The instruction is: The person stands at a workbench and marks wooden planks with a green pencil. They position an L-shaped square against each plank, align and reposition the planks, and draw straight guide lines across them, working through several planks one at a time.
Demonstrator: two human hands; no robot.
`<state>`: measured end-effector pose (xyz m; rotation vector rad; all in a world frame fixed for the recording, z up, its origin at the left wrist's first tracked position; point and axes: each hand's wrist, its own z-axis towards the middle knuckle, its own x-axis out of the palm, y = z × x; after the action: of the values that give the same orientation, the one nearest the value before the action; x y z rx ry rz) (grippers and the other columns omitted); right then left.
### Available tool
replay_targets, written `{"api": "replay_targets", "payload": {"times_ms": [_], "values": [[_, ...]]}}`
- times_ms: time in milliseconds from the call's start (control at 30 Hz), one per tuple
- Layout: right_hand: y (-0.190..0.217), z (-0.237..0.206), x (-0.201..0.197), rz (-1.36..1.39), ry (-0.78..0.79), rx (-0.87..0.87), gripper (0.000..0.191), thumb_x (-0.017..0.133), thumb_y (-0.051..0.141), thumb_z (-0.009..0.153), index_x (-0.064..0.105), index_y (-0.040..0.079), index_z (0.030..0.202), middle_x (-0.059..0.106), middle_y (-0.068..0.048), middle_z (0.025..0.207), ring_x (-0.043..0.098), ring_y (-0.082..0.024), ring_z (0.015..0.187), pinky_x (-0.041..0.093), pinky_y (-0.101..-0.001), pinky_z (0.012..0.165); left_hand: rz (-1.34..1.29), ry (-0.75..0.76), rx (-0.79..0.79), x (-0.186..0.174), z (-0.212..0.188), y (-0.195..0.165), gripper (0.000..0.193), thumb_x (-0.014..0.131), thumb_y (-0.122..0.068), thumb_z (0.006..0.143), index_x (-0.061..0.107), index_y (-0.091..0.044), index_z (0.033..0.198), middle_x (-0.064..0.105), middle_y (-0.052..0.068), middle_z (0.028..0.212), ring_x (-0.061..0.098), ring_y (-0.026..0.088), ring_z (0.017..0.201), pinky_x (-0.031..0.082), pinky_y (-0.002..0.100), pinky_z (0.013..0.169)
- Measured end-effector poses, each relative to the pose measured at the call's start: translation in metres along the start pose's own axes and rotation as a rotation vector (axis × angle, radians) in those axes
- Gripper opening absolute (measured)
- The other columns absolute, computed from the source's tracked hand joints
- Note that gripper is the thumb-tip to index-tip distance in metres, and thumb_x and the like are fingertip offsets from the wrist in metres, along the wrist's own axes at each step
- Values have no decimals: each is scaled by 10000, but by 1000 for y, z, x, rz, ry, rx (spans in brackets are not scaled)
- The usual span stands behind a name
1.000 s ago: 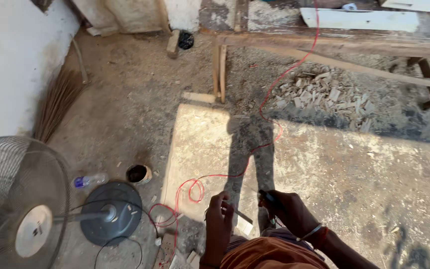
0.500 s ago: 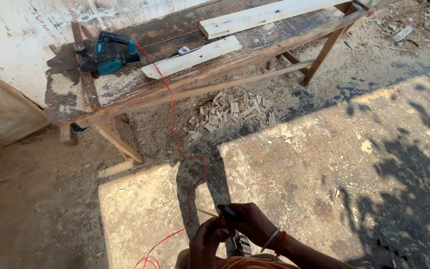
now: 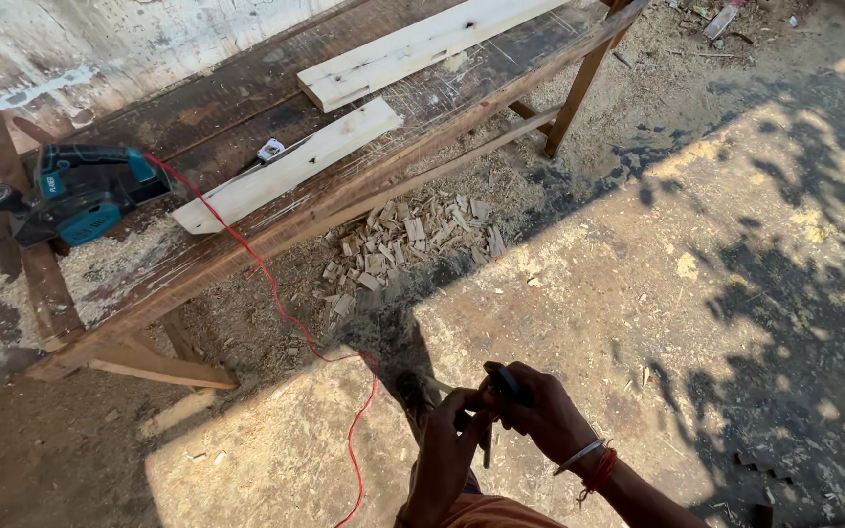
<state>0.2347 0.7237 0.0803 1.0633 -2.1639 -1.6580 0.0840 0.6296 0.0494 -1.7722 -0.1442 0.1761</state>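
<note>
Two boards, a long one (image 3: pixel 422 44) and a shorter one (image 3: pixel 290 166), lie on the wooden worktop (image 3: pixel 207 254). Beside them rests a teal planer (image 3: pixel 75 200); its red cord (image 3: pixel 290 318) trails down to the ground. Wood chips (image 3: pixel 408 235) lie under the worktop. Low in view, the left hand (image 3: pixel 447 460) and right hand (image 3: pixel 540 416) meet, fingers pinching a small dark tool (image 3: pixel 501 379).
</note>
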Motion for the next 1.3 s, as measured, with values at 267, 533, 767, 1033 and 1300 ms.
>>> {"api": "replay_targets", "payload": {"times_ms": [267,533,767,1033,1300], "values": [[78,174,-43,-175,7,11,327,645,344,959,747,65,1096,671,-36,664,564,-105,534,469,-271,485,-36,-69,60,-58,155,-45,229,672,-215,982,700,-22,1102,765,49,900,684,108,669,558,267,589],[170,320,-71,-169,69,-186,525,593,417,958,619,28,1311,720,-59,717,647,-116,561,539,-278,486,74,-230,23,-140,272,-85,301,657,-285,966,703,-34,1126,751,82,809,682,141,621,555,307,562],[173,454,-103,95,278,-206,522,513,405,1012,649,-38,1252,793,-123,1031,806,-170,748,681,-312,597,57,-581,-70,-171,351,-44,277,681,-230,926,729,-15,1095,826,92,882,795,165,824,608,310,777],[158,569,-141,696,336,241,474,532,313,1011,581,-69,1288,765,-198,1110,724,-238,804,632,-372,656,746,-868,363,-142,448,-52,214,548,-263,1014,600,-60,1055,719,149,918,702,336,899,529,497,829],[156,649,-155,652,502,214,497,522,333,1038,645,-106,1237,729,-227,1101,742,-250,880,653,-375,767,594,-679,-143,-171,513,-96,328,428,-382,1044,564,-89,1095,669,119,646,677,283,575,525,462,556]]}}
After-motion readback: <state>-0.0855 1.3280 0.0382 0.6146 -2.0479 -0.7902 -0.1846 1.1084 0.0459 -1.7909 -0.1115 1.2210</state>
